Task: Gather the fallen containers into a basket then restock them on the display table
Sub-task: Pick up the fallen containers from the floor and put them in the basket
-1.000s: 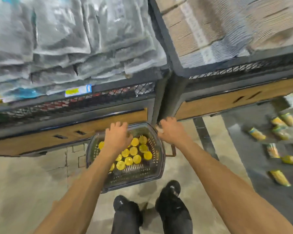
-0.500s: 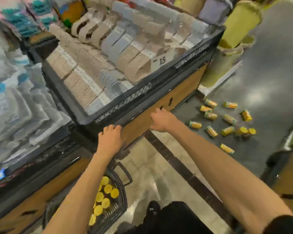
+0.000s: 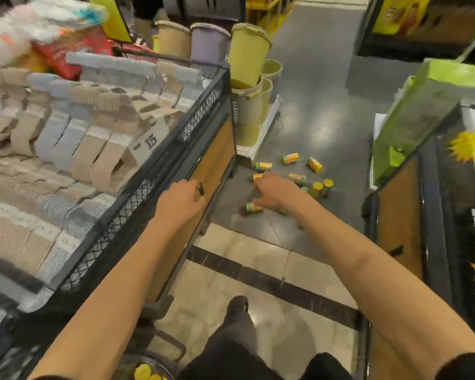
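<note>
Several small yellow-lidded containers [image 3: 290,158] lie scattered on the dark floor ahead, some on their sides, two upright [image 3: 322,187]. The dark basket [image 3: 159,360] sits at the bottom edge by my feet, mostly out of frame, with yellow lids showing inside it. My left hand [image 3: 180,200] is stretched forward beside the wooden side of the display bin, fingers loose, holding nothing. My right hand [image 3: 273,192] reaches out in front of the fallen containers with relaxed fingers and hides a few of them; it holds nothing that I can see.
A mesh-rimmed display bin [image 3: 203,105] of folded cloth goods with a "15" tag stands on the left. Stacked plastic buckets [image 3: 248,58] stand beyond it. Another wood-sided display [image 3: 401,215] with a green box flanks the right. The aisle floor runs between them.
The view has swung from the basket toward the aisle. Both hands left the basket and now stretch forward toward the scattered containers; the basket has dropped to the bottom edge.
</note>
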### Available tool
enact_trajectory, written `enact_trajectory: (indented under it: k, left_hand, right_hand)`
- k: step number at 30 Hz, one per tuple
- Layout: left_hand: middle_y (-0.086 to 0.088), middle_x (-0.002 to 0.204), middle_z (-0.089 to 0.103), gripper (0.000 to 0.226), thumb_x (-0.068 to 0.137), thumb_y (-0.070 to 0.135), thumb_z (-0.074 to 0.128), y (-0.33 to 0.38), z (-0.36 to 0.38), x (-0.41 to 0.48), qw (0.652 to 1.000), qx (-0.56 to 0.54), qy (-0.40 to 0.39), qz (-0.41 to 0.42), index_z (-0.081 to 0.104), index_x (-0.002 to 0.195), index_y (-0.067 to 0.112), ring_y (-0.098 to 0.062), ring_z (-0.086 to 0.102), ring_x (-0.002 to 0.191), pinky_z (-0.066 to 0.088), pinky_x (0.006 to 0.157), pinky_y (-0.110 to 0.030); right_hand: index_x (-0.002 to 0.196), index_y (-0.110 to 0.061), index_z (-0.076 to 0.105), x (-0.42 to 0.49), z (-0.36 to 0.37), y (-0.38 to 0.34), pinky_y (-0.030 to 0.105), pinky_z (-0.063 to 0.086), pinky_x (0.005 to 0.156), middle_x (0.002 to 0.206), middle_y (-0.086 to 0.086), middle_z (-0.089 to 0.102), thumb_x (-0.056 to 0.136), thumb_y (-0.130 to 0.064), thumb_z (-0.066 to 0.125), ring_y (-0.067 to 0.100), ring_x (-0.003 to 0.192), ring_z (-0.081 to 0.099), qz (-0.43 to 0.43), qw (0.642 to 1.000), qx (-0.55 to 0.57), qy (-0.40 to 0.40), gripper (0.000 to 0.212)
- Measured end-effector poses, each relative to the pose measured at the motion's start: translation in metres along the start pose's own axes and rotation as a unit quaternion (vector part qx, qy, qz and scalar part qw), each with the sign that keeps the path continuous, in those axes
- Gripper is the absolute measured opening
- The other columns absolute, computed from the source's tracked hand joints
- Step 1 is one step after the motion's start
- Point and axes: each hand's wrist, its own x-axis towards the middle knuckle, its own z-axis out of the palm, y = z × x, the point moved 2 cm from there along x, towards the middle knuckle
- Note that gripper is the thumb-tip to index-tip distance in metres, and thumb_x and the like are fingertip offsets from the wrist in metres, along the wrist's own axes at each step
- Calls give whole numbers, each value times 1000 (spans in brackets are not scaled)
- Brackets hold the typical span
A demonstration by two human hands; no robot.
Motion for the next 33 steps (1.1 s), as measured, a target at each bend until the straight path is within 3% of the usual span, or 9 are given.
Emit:
enact_trajectory:
  k: [3, 7, 10, 13, 16, 21, 33]
  left_hand:
    - [-6, 107, 63, 32, 91, 37, 55, 31, 4, 39, 1000, 9, -11, 26, 60, 113, 14, -28, 61, 96, 54, 78, -42]
    - [-8, 120, 61, 42, 92, 42, 55, 63, 17, 93, 996, 33, -45, 71, 56, 126, 17, -30, 58, 110, 52, 84, -43]
    - [-8, 116, 62, 42, 91, 44, 55, 84, 29, 136, 993, 42, -58, 89, 56, 124, 18, -32, 57, 109, 50, 82, -41]
    - [-9, 110, 61, 39, 90, 45, 55, 103, 38, 178, 991, 55, -75, 99, 57, 117, 16, -32, 58, 105, 52, 79, -42]
    - [-8, 118, 59, 42, 91, 46, 56, 126, 44, 219, 987, 49, -97, 116, 56, 122, 18, -30, 56, 111, 51, 86, -44]
    - [-10, 123, 56, 42, 94, 43, 52, 176, 50, 269, 977, 66, -128, 154, 53, 128, 18, -33, 51, 118, 48, 89, -43]
    - [-6, 126, 58, 43, 92, 42, 55, 292, 96, 372, 967, 53, -176, 176, 55, 129, 20, -28, 55, 116, 45, 81, -37]
  right_hand:
    - [126, -12, 55, 4, 4, 40, 45, 47, 95, 128, 17, 50, 89, -43, 59, 37, 120, 50, 36, 999, 15, 9, 48]
    - [123, -15, 57, 17, 10, 96, 45, 47, 95, 131, 12, 50, 86, -47, 59, 35, 120, 49, 83, 995, 49, 3, 48]
    - [124, -16, 56, 34, 5, 138, 45, 47, 96, 134, 10, 51, 87, -51, 59, 34, 121, 50, 118, 991, 69, -2, 51]
    - [130, -16, 55, 52, -5, 174, 42, 46, 97, 139, 11, 48, 89, -46, 62, 33, 125, 48, 148, 985, 84, -13, 51]
    - [131, -15, 55, 68, -14, 209, 38, 44, 89, 135, 13, 50, 90, -42, 61, 33, 123, 49, 170, 982, 74, -24, 49]
    - [129, -12, 54, 79, -28, 259, 43, 46, 94, 129, 17, 50, 91, -38, 61, 37, 121, 48, 215, 970, 107, -27, 47]
    - [127, -12, 56, 117, 2, 394, 43, 44, 100, 131, 15, 48, 88, -39, 63, 37, 123, 47, 249, 949, 184, -61, 48]
